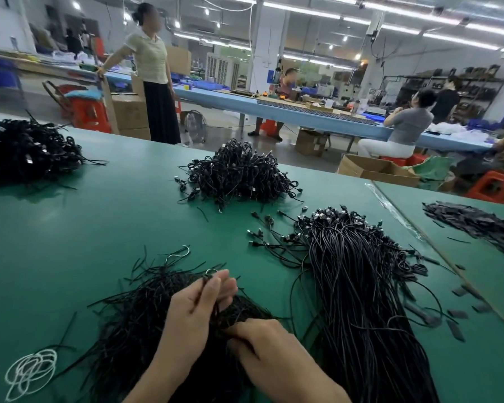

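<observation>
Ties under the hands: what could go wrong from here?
1. The left hand pinches strands out of the tangled ties while the right hand grips into them. A pull may drag out a clump rather than one tie.
2. The ties lie close beside the long cables. Strands could slide in among those and get mixed.

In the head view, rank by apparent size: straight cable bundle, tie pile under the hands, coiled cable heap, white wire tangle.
1-2. straight cable bundle and tie pile: alike, both cut off by the frame, so unranked.
3. coiled cable heap, farther off, so maybe bigger really.
4. white wire tangle.
</observation>
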Motion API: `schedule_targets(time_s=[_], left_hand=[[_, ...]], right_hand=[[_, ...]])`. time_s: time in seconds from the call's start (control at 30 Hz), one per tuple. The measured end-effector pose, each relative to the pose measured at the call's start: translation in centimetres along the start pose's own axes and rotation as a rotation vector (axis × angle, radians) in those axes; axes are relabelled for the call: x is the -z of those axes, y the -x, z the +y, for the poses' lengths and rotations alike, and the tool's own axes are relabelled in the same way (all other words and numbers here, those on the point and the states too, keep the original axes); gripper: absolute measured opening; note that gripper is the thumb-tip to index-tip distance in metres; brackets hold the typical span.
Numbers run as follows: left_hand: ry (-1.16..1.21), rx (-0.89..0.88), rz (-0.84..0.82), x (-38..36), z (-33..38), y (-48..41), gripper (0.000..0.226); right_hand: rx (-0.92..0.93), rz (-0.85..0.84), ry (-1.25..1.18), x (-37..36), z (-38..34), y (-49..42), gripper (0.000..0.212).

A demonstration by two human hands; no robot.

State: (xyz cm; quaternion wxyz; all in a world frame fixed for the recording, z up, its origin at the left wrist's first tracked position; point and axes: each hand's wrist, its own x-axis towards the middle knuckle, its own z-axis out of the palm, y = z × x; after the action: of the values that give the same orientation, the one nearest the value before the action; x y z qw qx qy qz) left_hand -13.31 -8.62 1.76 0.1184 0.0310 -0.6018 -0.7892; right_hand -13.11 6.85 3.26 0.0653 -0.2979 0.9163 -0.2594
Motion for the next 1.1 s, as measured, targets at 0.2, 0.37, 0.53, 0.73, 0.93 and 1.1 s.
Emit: schedule_targets(time_s=[0.2,0.37,0.53,0.73,0.93,1.1], left_hand=[[-0.608,0.017,-0.386,0.8,-0.4,1.6,0.041],[-0.233,0.326,-0.437,1.0,0.6,3.0,0.058],[-0.098,0.357,-0.428,1.6,0.8,3.0,0.051],[-0.104,0.332,-0.391,1.5,0.6,2.2,0.050],[-0.167,0.256,-0.199,-0.3,0.3,2.0,0.048],[0.201,0.628,-0.208,-1.4,1.1,2.3,0.043]], right_hand=[[0.018,0.200,-0.064,2.6,0.1,0.6,0.035],[-0.019,0.215,-0.456,2.2,1.0,0.8,0.011],[-0.053,0.082,-0.674,1.1,1.6,1.0,0.008],[-0.013,0.106,-0.552,0.4,1.5,0.9,0.008],[0.000,0.203,-0.415,1.0,1.0,0.8,0.025],[0.045,0.324,-0.391,0.8,0.7,0.2,0.021]])
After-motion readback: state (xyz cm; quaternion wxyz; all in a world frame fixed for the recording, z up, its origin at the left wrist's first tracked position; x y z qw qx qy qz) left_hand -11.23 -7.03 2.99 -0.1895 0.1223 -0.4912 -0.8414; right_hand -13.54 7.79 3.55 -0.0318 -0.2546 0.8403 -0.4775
